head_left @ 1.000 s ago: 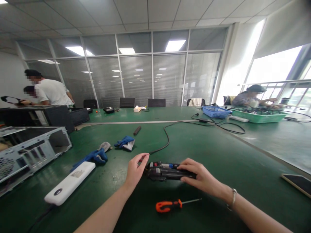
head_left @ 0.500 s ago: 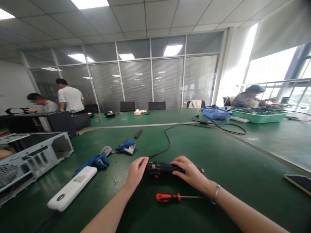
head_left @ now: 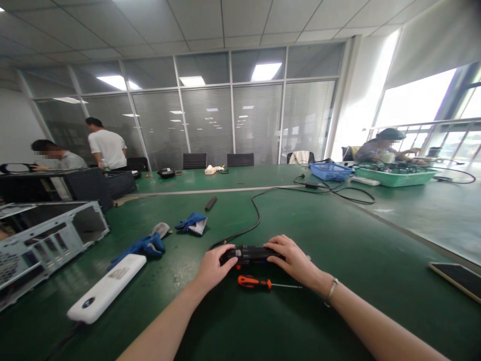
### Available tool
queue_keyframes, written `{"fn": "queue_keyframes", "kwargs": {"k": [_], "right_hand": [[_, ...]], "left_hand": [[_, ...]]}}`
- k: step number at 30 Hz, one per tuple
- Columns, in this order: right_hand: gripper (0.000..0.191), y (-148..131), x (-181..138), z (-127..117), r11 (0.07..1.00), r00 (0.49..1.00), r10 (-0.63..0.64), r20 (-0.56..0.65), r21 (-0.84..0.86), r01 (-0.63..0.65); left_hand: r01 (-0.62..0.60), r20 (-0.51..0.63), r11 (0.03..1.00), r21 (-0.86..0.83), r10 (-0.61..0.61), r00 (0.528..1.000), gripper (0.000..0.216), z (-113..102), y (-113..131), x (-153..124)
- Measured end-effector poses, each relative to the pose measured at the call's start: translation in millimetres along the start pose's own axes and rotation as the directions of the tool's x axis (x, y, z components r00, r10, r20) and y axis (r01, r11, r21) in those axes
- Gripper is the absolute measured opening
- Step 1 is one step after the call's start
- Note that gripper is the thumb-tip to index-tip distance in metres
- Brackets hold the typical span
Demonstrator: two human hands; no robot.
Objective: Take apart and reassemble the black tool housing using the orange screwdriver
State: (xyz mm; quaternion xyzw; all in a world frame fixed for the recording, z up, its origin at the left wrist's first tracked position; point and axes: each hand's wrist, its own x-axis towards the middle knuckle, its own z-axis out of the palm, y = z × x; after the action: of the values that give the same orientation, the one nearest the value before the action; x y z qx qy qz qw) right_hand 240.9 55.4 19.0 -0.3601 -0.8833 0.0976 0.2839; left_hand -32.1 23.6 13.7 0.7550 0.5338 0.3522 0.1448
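Observation:
A black corded electric screwdriver [head_left: 252, 254] lies crosswise on the green table in front of me, a small red switch on its near side. My left hand [head_left: 216, 265] is closed around its left end, where the cable comes out. Over the right part of the body, my right hand [head_left: 291, 256] grips with thumb and fingers, leaving only a bit of the tip in sight. Just nearer to me, an orange-and-black screwdriver [head_left: 254, 282] rests with its shaft pointing right, touched by neither hand.
To the left are a white power strip [head_left: 108, 290], blue gloves [head_left: 148, 244] and a metal computer case [head_left: 48, 245]. A dark bar [head_left: 211, 203] lies farther off. Blue [head_left: 330, 172] and green baskets [head_left: 396, 177] stand back right; a phone [head_left: 456, 278] lies right. Other people sit and stand beyond.
My left hand has shifted from the cable end onto the electric screwdriver's body. The orange screwdriver now appears closer to it. The whole view has shifted slightly.

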Motion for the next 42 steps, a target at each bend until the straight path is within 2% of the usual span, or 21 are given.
{"fn": "queue_keyframes", "kwargs": {"k": [13, 17, 21, 25, 27, 30, 33, 36, 40, 42], "right_hand": [[0.028, -2.5, -2.0, -0.5, 0.999, 0.998, 0.035, 0.043, -0.004, -0.035], [0.028, -2.8, -2.1, -0.5, 0.998, 0.997, 0.053, 0.056, -0.025, -0.051], [0.031, -1.4, -4.0, 0.2, 0.994, 0.991, 0.07, 0.116, -0.088, -0.06], [0.033, 1.5, -5.1, 1.9, 0.991, 0.983, 0.078, 0.167, -0.119, -0.058], [0.033, 2.2, -5.5, 2.2, 0.99, 0.987, 0.063, 0.148, -0.131, -0.043], [0.03, -1.2, -6.4, 1.3, 0.985, 0.999, -0.015, 0.032, -0.172, 0.02], [0.026, -13.4, -8.8, 2.4, 0.98, 0.995, -0.086, -0.057, -0.184, 0.074], [0.026, -32.3, -13.1, 10.4, 0.973, 0.991, -0.131, 0.033, -0.19, 0.135], [0.022, -53.5, -18.7, 20.6, 0.933, 0.967, -0.162, 0.194, -0.289, 0.214], [0.026, -59.2, -19.5, 16.3, 0.939, 0.956, -0.19, 0.223, -0.242, 0.243]], "left_hand": [[-0.027, 0.069, 0.999, 0.023, 0.025, 0.997, 0.033, 3.1, -4.2, 0.7], [0.014, 0.092, 0.998, 0.055, -0.019, 0.996, 0.033, 2.7, -0.7, 1.1], [0.059, 0.123, 0.992, 0.116, -0.073, 0.99, 0.035, 1.4, 3.5, 2.5], [0.035, 0.131, 0.985, 0.171, -0.058, 0.99, 0.036, 0.1, 6.2, 3.5], [0.042, 0.153, 0.983, 0.178, -0.069, 0.986, 0.037, 0.0, 6.2, 3.5], [0.047, 0.172, 0.983, 0.178, -0.078, 0.982, 0.036, 0.2, 3.7, 2.4], [-0.02, 0.171, 0.99, 0.143, -0.004, 0.985, 0.031, 1.1, -0.8, -0.2], [-0.087, 0.153, 0.988, 0.124, 0.068, 0.986, 0.032, 3.5, -4.6, -2.6], [-0.087, 0.109, 0.987, 0.132, 0.073, 0.991, 0.036, 10.8, -4.8, -3.4], [-0.091, 0.097, 0.989, 0.117, 0.079, 0.992, 0.036, 15.9, -2.5, -3.8]]}}
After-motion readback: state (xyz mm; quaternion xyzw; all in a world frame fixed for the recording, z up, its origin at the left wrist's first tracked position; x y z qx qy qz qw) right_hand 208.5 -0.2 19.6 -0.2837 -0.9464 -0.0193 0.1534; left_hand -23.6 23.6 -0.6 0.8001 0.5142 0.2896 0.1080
